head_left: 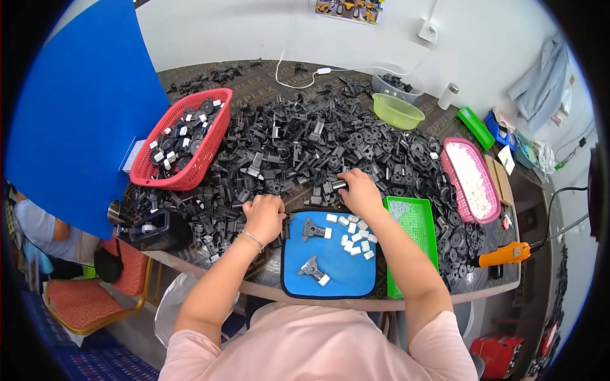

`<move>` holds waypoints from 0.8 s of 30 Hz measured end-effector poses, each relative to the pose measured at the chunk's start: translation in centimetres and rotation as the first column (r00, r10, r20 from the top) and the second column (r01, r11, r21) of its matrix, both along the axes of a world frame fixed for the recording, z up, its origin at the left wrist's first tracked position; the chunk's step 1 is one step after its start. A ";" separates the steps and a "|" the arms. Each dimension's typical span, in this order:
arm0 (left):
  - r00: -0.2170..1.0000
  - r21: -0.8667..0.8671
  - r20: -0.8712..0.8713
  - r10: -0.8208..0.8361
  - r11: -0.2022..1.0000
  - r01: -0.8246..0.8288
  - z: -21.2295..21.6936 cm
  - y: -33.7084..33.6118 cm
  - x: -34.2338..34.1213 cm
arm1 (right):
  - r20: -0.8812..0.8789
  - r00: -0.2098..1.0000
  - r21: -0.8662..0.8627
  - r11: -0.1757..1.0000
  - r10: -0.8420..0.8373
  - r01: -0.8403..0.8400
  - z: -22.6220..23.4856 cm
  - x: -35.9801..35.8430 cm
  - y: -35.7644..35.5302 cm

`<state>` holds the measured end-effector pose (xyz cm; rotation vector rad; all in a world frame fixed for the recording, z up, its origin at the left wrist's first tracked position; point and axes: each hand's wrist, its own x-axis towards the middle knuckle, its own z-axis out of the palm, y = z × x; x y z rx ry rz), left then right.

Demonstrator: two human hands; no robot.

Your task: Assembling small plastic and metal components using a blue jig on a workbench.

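Observation:
A large heap of black plastic parts (298,140) covers the table in front of me. My right hand (361,193) is at the heap's near edge, thumb and fingers closed round a black part with a silvery cylinder (334,187). To its left, my left hand (264,217) rests among the parts with its fingers curled down; what they hold, if anything, is hidden. Between my forearms lies a blue mat (337,270). On it are an upper black part with a white end (316,229), a lower similar part (314,271) and several loose white blocks (356,235).
A red basket (204,159) of black and white parts stands left, beside a tape dispenser (155,228) and blue panel (76,120). At right are a green tray (434,238), a pink basket (494,206) of white pieces and an orange electric screwdriver (505,255). A yellow-green bowl (399,114) stands behind.

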<state>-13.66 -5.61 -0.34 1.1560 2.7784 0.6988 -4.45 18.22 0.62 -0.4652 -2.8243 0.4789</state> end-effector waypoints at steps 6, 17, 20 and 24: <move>0.988 -0.047 -0.102 -0.113 0.993 0.108 0.1 0.6 0.5 | -0.048 0.999 -0.125 0.992 0.021 -0.027 1.3 -2.5 -1.4; 0.995 0.221 -0.075 -0.072 0.971 0.087 1.9 0.2 0.3 | -0.375 0.923 -0.332 0.918 0.084 -0.218 -0.6 -4.1 0.3; 0.997 0.544 0.072 0.026 0.837 -0.061 2.7 -0.2 -0.7 | -0.220 0.963 -0.931 0.329 -0.155 -0.160 0.7 -4.1 0.2; 0.764 0.576 0.638 -0.096 0.718 -0.391 4.3 0.1 -0.6 | -0.168 0.984 -0.977 0.127 0.054 -0.174 5.0 -1.0 -2.3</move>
